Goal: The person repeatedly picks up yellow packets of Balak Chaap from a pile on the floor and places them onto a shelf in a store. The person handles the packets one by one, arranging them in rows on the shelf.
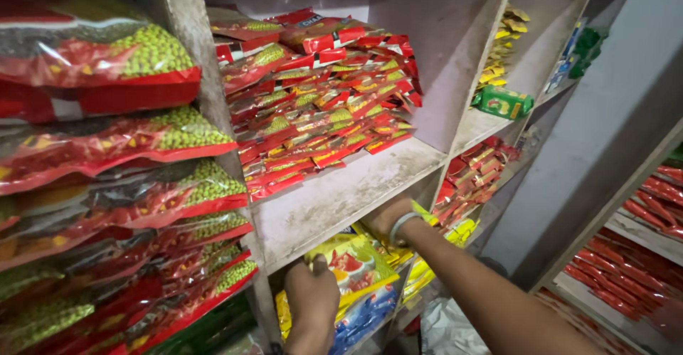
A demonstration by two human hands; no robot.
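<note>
While both hands work at lower centre of the frame, the left hand (pixel 313 299) has its fingers closed on the yellow packets (pixel 353 264) stacked in the lower shelf compartment (pixel 341 198). The right hand (pixel 393 220) reaches deeper behind that stack; whether its fingers grip cannot be told. Red packets (pixel 320 92) fill the compartment above.
</note>
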